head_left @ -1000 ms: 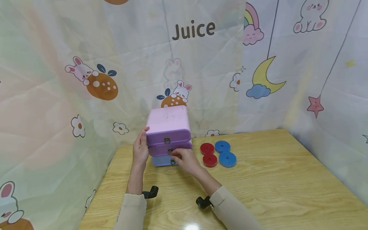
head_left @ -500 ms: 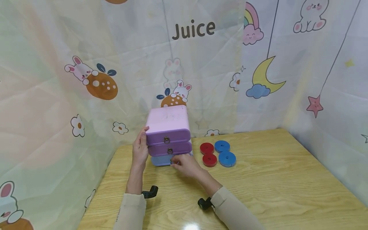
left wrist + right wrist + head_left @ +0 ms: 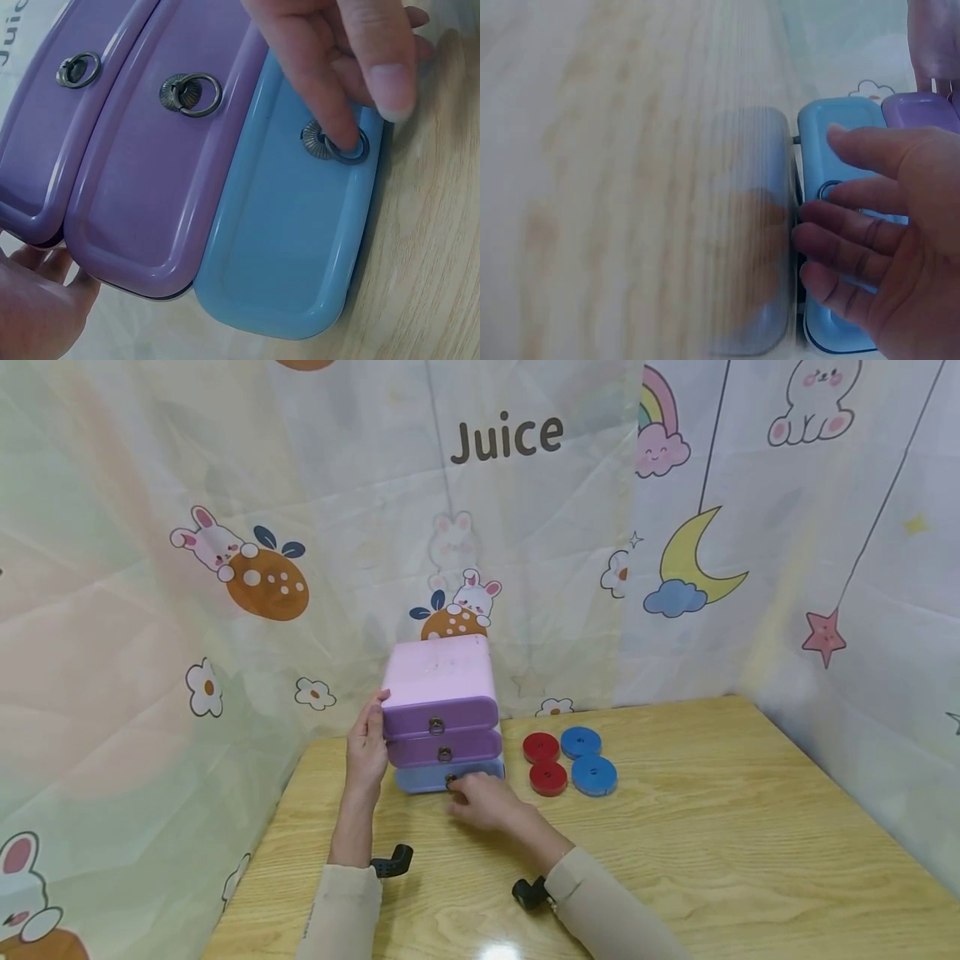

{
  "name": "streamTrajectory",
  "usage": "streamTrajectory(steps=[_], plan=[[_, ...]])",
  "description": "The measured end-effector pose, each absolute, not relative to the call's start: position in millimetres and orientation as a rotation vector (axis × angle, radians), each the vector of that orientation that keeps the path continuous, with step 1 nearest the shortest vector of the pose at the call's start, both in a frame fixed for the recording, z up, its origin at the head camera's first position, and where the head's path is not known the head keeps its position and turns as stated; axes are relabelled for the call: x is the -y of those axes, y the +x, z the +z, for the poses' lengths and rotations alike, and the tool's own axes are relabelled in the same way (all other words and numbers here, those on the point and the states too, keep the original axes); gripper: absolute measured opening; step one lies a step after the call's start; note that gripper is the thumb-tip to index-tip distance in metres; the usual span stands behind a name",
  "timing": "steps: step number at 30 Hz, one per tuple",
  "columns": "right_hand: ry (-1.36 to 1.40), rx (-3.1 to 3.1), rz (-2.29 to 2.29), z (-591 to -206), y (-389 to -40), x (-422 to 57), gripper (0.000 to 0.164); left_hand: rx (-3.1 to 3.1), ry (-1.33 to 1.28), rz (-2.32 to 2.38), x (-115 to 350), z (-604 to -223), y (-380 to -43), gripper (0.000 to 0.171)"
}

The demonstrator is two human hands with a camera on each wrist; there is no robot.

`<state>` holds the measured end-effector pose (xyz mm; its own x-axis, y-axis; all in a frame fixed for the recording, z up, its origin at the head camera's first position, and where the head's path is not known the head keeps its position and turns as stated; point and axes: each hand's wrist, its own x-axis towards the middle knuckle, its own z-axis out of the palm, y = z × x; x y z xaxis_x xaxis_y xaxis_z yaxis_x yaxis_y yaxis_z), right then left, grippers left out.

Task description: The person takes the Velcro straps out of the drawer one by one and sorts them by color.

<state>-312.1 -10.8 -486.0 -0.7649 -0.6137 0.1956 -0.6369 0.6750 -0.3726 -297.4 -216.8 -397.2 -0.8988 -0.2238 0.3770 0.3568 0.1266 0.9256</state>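
Observation:
A small chest of drawers [image 3: 438, 668] with a pink top stands at the back of the table. Two purple drawers [image 3: 161, 150] sit above a blue drawer [image 3: 277, 232], each with a metal ring pull, and all their fronts look closed. My left hand [image 3: 366, 752] holds the chest's left side, its fingers partly hidden behind the purple fronts. At the blue drawer is my right hand [image 3: 486, 802], index fingertip at the ring pull [image 3: 349, 150]. Its thumb stands apart from the ring, and the other fingers are loosely spread in the right wrist view.
Two red discs [image 3: 541, 747] and two blue discs [image 3: 594, 775] lie on the wooden table [image 3: 750, 827], right of the chest. A printed cloth [image 3: 360, 568] hangs behind and at both sides. Black wrist cameras [image 3: 531, 893] jut from both sleeves.
My right hand has moved down from the middle drawer's ring to the blue drawer's ring, and its fingers have loosened from a pinch. The left hand and the discs stay put.

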Motion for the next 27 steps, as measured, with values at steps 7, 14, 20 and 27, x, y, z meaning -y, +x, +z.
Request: streamTrajectory(steps=[7,14,20,27], plan=[[1.068,2.832,0.622,-487,-312,14,0.027,1.987,-0.131,-1.825,217,-398,-298,0.045],[1.027,2.826,0.648,-487,-310,14,0.021,1.975,-0.13,-1.845,219,-400,-299,0.045],[0.973,2.752,0.676,-489,-312,16,0.006,1.973,-0.133,-1.849,219,-400,-298,0.045],[0.933,2.72,0.705,-489,-315,19,0.012,1.981,-0.126,-1.831,225,-410,-311,0.045]])
